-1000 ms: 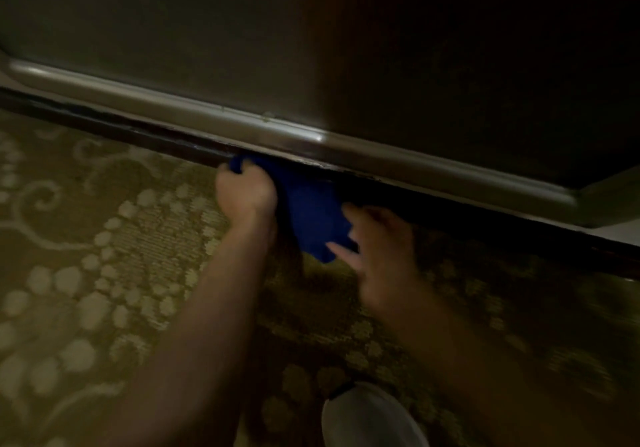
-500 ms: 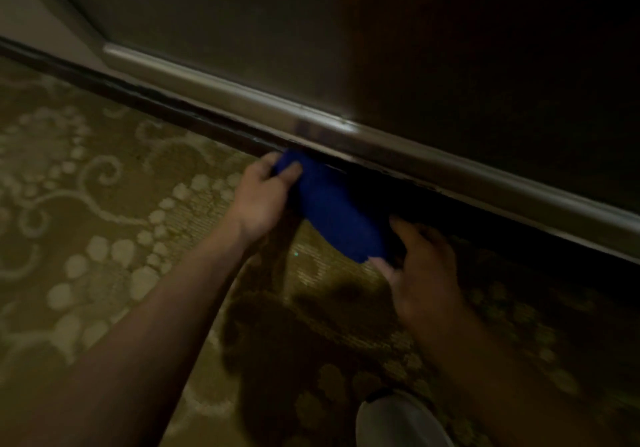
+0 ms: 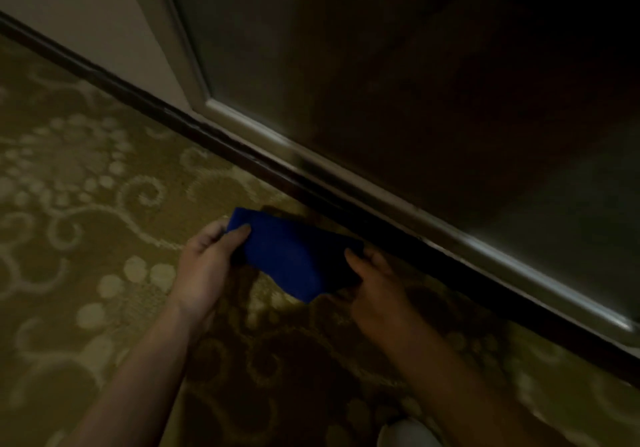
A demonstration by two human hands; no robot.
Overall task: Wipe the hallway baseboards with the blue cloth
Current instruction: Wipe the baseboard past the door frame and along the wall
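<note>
The blue cloth (image 3: 291, 259) was held above the patterned carpet (image 3: 86, 224), just near of the dark baseboard (image 3: 242, 155). Its left end was pinched by the left hand (image 3: 204, 263), and its right end was gripped by the right hand (image 3: 377, 287), thumbs on top.

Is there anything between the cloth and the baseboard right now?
Nothing visible. Both hands, left hand and right hand, hold the cloth just off the baseboard, with only bare carpet below the gap.
</note>
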